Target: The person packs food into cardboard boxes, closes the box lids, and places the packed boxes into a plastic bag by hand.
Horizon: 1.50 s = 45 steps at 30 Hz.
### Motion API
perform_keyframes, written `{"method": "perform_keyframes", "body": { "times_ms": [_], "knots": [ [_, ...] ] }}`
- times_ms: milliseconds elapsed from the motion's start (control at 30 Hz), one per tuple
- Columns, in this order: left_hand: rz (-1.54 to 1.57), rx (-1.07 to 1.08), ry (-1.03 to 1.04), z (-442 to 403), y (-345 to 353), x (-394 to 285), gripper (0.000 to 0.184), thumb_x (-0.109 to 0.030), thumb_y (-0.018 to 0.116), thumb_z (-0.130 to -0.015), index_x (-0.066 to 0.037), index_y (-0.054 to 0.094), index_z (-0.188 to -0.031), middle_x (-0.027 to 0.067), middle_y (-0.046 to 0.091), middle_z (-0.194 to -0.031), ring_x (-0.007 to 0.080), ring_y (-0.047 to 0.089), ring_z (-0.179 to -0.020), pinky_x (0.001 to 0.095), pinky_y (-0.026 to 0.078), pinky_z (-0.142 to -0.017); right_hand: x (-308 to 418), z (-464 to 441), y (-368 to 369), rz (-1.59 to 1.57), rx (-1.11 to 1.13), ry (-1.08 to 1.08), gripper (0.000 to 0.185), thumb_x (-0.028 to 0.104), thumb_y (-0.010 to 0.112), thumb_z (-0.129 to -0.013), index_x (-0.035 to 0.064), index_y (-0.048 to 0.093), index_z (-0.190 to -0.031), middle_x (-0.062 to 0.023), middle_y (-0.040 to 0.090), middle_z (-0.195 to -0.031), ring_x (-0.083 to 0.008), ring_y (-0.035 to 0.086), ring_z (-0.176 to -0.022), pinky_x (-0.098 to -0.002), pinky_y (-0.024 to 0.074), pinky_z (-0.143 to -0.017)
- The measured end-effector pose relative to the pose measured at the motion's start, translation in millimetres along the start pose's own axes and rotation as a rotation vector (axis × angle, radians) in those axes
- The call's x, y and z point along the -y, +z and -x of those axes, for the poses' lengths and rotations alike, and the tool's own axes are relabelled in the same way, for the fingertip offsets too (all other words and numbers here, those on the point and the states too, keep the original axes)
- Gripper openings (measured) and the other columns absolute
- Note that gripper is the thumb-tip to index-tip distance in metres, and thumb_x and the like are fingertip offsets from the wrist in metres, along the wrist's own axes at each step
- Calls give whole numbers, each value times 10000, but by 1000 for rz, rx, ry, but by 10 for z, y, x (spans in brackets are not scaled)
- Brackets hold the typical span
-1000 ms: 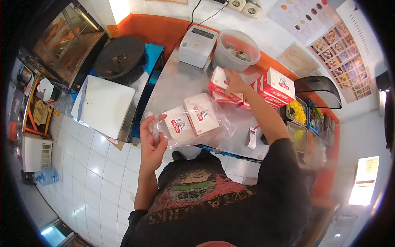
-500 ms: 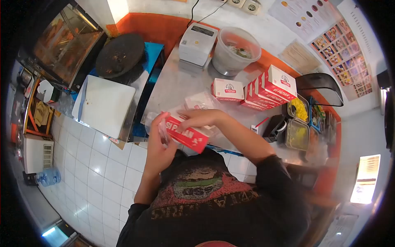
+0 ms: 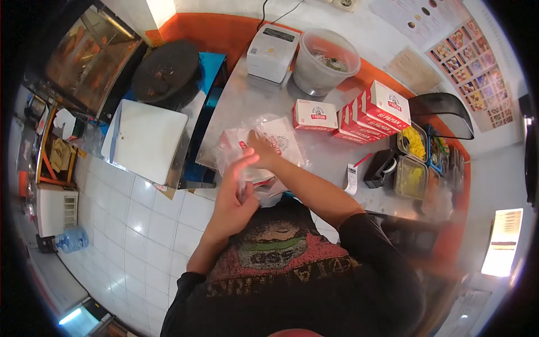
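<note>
A clear plastic bag (image 3: 223, 150) lies at the table's front edge around red-and-white cardboard food boxes. One box (image 3: 282, 140) shows its printed lid on the right; part of another box (image 3: 238, 135) shows on the left. My right hand (image 3: 263, 153) reaches across between them, over the bag; its fingertips are blurred and partly hidden. Closer to me, my left hand (image 3: 231, 194) is beside the bag's near left side, with fingers stretched out and thumb apart. Thin plastic shows by its fingers, but no firm grip on it is visible.
Behind the bag stand a single box (image 3: 314, 115), stacked boxes (image 3: 375, 115), a label printer (image 3: 273, 53) and a plastic tub (image 3: 324, 64). To the right are a tape dispenser (image 3: 379, 168), a paper slip (image 3: 351, 180) and food containers (image 3: 410, 177). A cutting board (image 3: 147, 143) lies left.
The red-and-white box I held tilted in both hands has gone down into the bag area. My right hand moved forward off its side, and my left hand's fingers have straightened.
</note>
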State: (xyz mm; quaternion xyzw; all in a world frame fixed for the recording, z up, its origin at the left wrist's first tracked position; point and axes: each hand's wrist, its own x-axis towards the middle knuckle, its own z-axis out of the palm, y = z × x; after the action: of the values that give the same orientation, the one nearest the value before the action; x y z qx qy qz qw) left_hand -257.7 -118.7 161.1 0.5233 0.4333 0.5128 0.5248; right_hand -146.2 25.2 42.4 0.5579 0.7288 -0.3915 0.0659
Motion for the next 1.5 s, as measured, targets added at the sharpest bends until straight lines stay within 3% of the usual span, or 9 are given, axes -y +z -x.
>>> {"method": "perform_keyframes", "body": {
  "times_ms": [333,467,533,600,667,833,967,1200,1500],
  "knots": [
    [-177,-295,262,-211,-190,295,609,170,395,-721,-38,529,-1278,118,451,-1448,26,436,-815,163,361,-670,-95,-162,866,239,-594,168,761,312,539,-862,25,275,-1516,-195,477,-1328,-355,408,-1202,-498,293,-994],
    [-288,-273,352,-216,-181,246,602,167,405,-719,-33,536,-1270,114,473,-1429,24,423,-790,164,343,-640,-195,-11,590,185,-597,143,576,324,531,-902,6,488,-1381,-195,526,-1298,-329,449,-1205,-511,274,-1017],
    [-173,-265,278,-135,-279,276,596,158,409,-718,-31,541,-1268,114,478,-1425,29,425,-775,168,348,-651,-449,273,-28,-132,-108,-402,384,290,552,-926,8,655,-1166,-193,618,-1179,-279,557,-1107,-470,375,-971],
    [-74,-261,185,-46,-318,217,577,149,422,-724,-39,553,-1253,105,487,-1410,63,470,-917,184,375,-688,-451,692,-1011,-620,264,-339,343,334,666,-882,25,732,-1015,-137,678,-1082,-184,627,-959,-304,484,-833],
    [18,-255,85,-44,-290,167,558,140,435,-729,-48,565,-1238,96,495,-1396,98,514,-1058,200,402,-726,-1015,391,-1336,-787,-99,-256,331,265,697,-832,73,720,-1102,-188,695,-1040,-250,663,-954,-340,527,-789],
    [-608,-65,351,-145,-272,27,570,129,409,-628,-72,629,-1114,105,668,-1203,224,588,-1062,363,400,-951,-2131,-575,-1213,650,-427,59,1125,294,882,-558,168,306,-1517,-175,455,-1445,-326,431,-1335,-568,370,-1048],
    [-455,-61,393,-329,-268,82,545,115,407,-595,-79,640,-1048,107,714,-1105,302,576,-1095,435,315,-1065,-2394,-980,-1242,739,-253,37,1375,344,907,-464,175,96,-1562,-215,281,-1542,-403,246,-1435,-683,247,-1079],
    [-337,-31,373,-464,-209,156,497,97,420,-601,-60,599,-1037,140,686,-1166,307,557,-1138,440,288,-1101,-2092,-715,-1662,200,-390,-92,1271,310,867,-503,19,181,-1533,-266,395,-1435,-380,421,-1323,-384,352,-1101],
    [-531,-250,351,-422,-199,-72,624,72,461,-632,-29,561,-1239,128,632,-1273,262,569,-1043,345,373,-998,-455,992,-1895,-489,609,-363,938,374,633,-796,-6,205,-1539,-153,415,-1473,-218,430,-1300,-325,316,-1105]
  ]
}}
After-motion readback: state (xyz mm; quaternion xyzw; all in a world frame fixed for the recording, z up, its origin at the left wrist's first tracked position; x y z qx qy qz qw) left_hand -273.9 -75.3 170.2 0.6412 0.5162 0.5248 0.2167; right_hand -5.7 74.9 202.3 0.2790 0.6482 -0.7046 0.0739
